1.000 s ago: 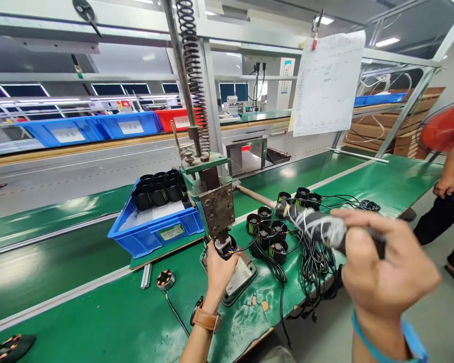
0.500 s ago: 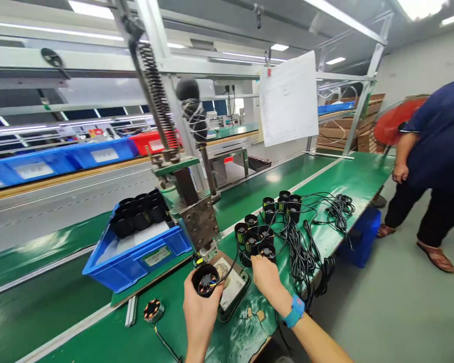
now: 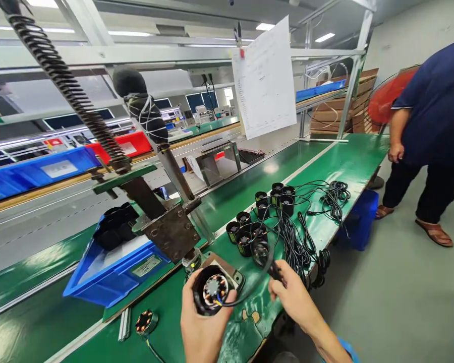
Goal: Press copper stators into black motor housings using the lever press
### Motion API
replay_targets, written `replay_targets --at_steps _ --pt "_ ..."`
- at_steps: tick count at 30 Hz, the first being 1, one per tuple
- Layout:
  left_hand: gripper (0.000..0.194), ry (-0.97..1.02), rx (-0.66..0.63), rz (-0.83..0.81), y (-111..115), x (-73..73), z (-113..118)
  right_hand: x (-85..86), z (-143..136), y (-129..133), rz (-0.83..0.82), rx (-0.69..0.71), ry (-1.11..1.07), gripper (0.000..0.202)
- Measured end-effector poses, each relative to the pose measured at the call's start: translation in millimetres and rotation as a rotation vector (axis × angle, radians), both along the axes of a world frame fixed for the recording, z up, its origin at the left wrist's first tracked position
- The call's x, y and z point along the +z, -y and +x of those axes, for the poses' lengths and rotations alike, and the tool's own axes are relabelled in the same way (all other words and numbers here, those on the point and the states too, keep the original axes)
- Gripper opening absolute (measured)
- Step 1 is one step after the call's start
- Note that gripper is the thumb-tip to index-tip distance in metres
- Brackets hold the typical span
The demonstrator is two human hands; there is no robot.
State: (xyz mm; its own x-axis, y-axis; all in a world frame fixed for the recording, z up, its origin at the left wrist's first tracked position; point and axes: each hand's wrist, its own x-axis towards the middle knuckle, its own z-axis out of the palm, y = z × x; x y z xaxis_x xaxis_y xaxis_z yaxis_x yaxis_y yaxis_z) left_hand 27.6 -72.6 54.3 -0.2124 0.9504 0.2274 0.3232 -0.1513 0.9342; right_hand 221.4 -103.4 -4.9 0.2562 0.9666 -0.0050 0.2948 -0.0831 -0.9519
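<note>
My left hand [image 3: 204, 327] is wrapped round a black cylindrical housing [image 3: 200, 297], its open end tilted up toward me. Inside it sits a motor stator [image 3: 215, 289] with coloured wires. A black cable [image 3: 245, 301] comes out of the housing and loops up to my right hand [image 3: 295, 297], whose fingers are closed on a dark, blurred length of it. Behind my left hand is the base plate [image 3: 232, 272] of a lever press [image 3: 174, 234]. On the bench to the left lies a loose stator [image 3: 146, 321] with copper coils and a lead.
Several black housings [image 3: 244, 244] with fitted stators stand behind my right hand, their coiled cables [image 3: 293, 242] by the bench edge. A blue bin [image 3: 117, 282] of black housings is at left. A person [image 3: 431, 121] stands at right; a paper sheet [image 3: 267, 80] hangs above.
My right hand has moved from the group of housings toward me and to the right, drawing the cable along. The housing in my left hand has come slightly closer, and the view has shifted.
</note>
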Motion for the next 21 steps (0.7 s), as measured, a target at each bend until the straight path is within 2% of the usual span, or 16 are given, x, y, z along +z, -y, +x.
replay_targets --at_steps 1,3,5,6,8,12,14,18,20,21 --pt "0.079 0.011 -0.041 0.011 0.6 0.6 14.2 7.9 6.5 9.0 0.028 0.021 -0.25 0.021" --pt "0.075 0.006 -0.141 0.051 0.6 -1.6 44.5 23.1 18.7 21.6 0.067 0.05 -0.618 0.049" --pt "0.068 -0.034 -0.281 0.118 0.0 -8.1 74.7 35.5 33.6 27.4 0.099 0.069 -0.678 0.071" --pt "0.066 -0.061 -0.354 0.158 -0.4 -12.8 88.9 40.2 43.2 28.7 0.115 0.066 -0.639 0.073" --pt "0.066 -0.109 -0.47 0.24 -1.1 -24.5 115.2 46.6 66.6 30.5 0.131 0.016 -0.486 0.065" --pt "0.069 -0.155 -0.597 0.406 -2.4 -44.5 165.8 52.3 118.8 36.2 0.07 -0.118 -0.132 0.042" --pt "0.069 -0.189 -0.649 0.471 -4.4 -43.6 194.2 55.3 143.8 37.5 0.05 -0.165 0.021 0.04" --pt "0.083 -0.3 -0.685 0.568 -15.4 -23.5 245.0 71.4 200.4 23.0 0.054 -0.273 0.342 0.044" --pt "0.094 -0.353 -0.691 0.569 -22.1 -22.3 252.2 85.2 236.1 2.8 -0.004 -0.383 0.573 0.043" --pt "0.093 -0.362 -0.693 0.55 -24.2 -28.2 248.3 92.9 255.5 -11.1 -0.061 -0.454 0.71 0.041"
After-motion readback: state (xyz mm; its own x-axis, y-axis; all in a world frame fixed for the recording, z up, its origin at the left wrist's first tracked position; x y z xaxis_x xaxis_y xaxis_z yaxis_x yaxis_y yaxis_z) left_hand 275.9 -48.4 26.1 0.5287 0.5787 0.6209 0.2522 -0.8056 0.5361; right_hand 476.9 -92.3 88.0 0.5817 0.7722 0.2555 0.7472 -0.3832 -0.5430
